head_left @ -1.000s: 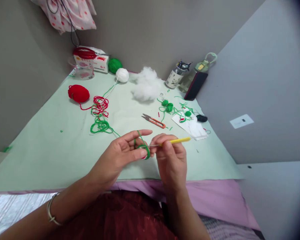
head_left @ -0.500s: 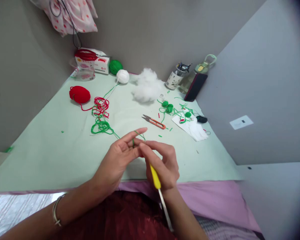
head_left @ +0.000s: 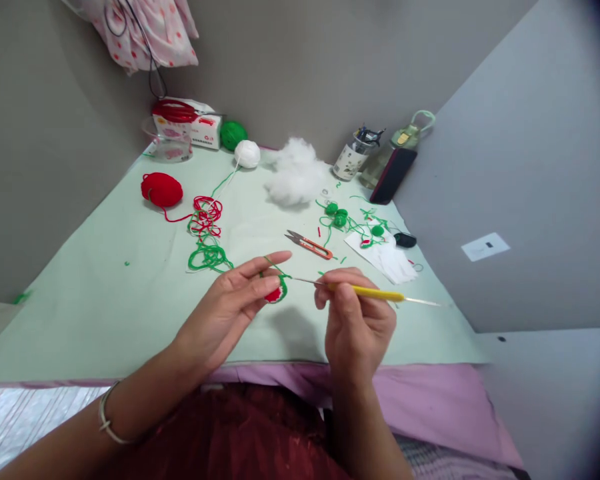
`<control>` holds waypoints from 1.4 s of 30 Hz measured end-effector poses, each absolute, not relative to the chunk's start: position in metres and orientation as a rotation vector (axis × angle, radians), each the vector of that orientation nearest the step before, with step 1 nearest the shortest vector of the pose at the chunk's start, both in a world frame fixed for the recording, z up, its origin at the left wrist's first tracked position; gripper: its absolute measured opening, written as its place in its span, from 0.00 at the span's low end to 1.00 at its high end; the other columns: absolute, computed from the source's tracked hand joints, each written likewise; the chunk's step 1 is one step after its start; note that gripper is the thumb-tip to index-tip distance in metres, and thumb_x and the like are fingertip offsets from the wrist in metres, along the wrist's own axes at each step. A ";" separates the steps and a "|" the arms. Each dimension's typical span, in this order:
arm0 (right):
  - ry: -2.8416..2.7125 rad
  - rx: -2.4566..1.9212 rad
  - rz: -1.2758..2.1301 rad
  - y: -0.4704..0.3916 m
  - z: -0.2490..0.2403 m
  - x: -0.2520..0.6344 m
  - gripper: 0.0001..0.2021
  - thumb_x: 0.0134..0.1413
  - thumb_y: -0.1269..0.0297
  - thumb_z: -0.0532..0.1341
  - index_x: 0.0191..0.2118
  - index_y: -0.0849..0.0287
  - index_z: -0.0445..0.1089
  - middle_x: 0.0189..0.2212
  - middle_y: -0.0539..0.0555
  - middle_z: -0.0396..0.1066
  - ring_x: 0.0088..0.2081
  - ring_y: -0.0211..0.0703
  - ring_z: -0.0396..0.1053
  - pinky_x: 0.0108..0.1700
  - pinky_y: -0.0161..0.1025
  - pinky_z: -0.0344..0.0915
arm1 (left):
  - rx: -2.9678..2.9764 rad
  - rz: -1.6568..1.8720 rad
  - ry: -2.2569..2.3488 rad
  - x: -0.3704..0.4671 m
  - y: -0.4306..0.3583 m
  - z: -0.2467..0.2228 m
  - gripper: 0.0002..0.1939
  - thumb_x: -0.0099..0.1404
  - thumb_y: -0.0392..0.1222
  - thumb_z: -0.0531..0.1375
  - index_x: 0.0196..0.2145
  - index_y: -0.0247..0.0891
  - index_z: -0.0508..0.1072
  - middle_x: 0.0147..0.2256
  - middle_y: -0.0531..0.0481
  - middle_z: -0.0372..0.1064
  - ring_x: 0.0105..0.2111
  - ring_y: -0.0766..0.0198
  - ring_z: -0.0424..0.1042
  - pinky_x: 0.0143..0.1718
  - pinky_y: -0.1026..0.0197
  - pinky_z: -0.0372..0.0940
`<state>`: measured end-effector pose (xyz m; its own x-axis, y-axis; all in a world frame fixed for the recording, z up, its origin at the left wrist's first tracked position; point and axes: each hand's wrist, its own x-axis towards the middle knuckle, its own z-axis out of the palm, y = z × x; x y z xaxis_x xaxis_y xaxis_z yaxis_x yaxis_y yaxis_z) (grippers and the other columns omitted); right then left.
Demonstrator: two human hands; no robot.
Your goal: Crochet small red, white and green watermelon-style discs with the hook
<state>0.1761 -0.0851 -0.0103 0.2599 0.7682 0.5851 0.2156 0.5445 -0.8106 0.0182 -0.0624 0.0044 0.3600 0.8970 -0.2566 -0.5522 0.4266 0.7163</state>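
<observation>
Between the thumb and fingers of my left hand (head_left: 235,297) is a small crochet piece (head_left: 276,292), red with a white band and a green edge. Green yarn runs over my raised left index finger. My right hand (head_left: 357,313) is closed around the yellow handle of a crochet hook (head_left: 375,292), held almost level. Its thin tip points left and meets the green yarn at the piece's upper edge. A tangle of loose green yarn (head_left: 207,257) lies left of my left hand. Orange thread snips (head_left: 310,245) rest on the table beyond both hands.
Behind are a red yarn ball (head_left: 161,190), white yarn ball (head_left: 247,154), green yarn ball (head_left: 233,135) and fluffy white stuffing (head_left: 296,173). To the right are small green crochet pieces (head_left: 337,215), white tissue (head_left: 387,257), a pen cup (head_left: 349,161), a phone (head_left: 393,175) and a bottle (head_left: 405,138).
My right hand has moved right, away from my left, and the hook has swung from steep to nearly level. The red, white and green piece now shows in my left hand.
</observation>
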 end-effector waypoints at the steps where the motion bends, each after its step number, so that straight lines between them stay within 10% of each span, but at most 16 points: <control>1: -1.284 -0.966 0.510 -0.085 -0.010 0.175 0.10 0.70 0.68 0.59 0.41 0.54 0.79 0.30 0.51 0.73 0.28 0.39 0.71 0.30 0.40 0.72 | 0.614 1.044 0.709 0.019 -0.063 0.005 0.21 0.60 0.36 0.73 0.52 0.41 0.84 0.33 0.54 0.72 0.33 0.69 0.67 0.42 0.67 0.65; 8: -1.586 -1.069 -0.136 -0.090 -0.026 0.159 0.19 0.64 0.75 0.64 0.55 0.44 0.77 0.44 0.54 0.78 0.42 0.44 0.77 0.40 0.44 0.77 | 0.552 1.023 0.672 0.027 -0.069 0.005 0.26 0.61 0.39 0.74 0.57 0.44 0.80 0.35 0.53 0.75 0.35 0.68 0.70 0.43 0.65 0.66; 17: -1.239 -0.935 0.654 -0.080 -0.002 0.173 0.08 0.68 0.64 0.62 0.39 0.55 0.80 0.32 0.53 0.77 0.31 0.40 0.73 0.32 0.42 0.72 | 0.669 1.066 0.726 0.018 -0.062 0.009 0.25 0.59 0.35 0.74 0.55 0.44 0.82 0.33 0.54 0.72 0.33 0.67 0.66 0.39 0.65 0.65; 27: -1.579 -1.040 0.042 -0.088 -0.012 0.166 0.16 0.63 0.74 0.65 0.49 0.44 0.80 0.45 0.53 0.80 0.43 0.45 0.78 0.43 0.46 0.77 | 0.550 0.994 0.708 0.021 -0.063 0.010 0.24 0.59 0.41 0.75 0.54 0.42 0.83 0.32 0.53 0.73 0.32 0.68 0.66 0.37 0.66 0.63; 32: -1.346 -0.969 0.398 -0.083 -0.004 0.170 0.11 0.70 0.69 0.58 0.45 0.50 0.79 0.31 0.50 0.75 0.28 0.39 0.72 0.30 0.41 0.72 | 0.580 1.023 0.727 0.019 -0.060 0.012 0.21 0.60 0.38 0.75 0.51 0.42 0.84 0.30 0.55 0.71 0.31 0.70 0.65 0.37 0.69 0.63; 37: -1.552 -0.980 0.005 -0.082 -0.015 0.164 0.14 0.64 0.74 0.64 0.47 0.47 0.80 0.43 0.54 0.78 0.42 0.44 0.77 0.39 0.43 0.75 | 0.583 1.050 0.688 0.026 -0.064 0.009 0.23 0.60 0.38 0.75 0.54 0.46 0.83 0.32 0.55 0.73 0.32 0.70 0.67 0.37 0.70 0.64; 42: -1.262 -0.974 0.404 -0.081 -0.009 0.170 0.10 0.68 0.70 0.60 0.42 0.52 0.80 0.34 0.52 0.77 0.31 0.39 0.72 0.32 0.40 0.71 | 0.528 0.964 0.697 0.018 -0.059 0.007 0.15 0.61 0.38 0.75 0.46 0.41 0.86 0.33 0.52 0.75 0.32 0.72 0.68 0.37 0.72 0.64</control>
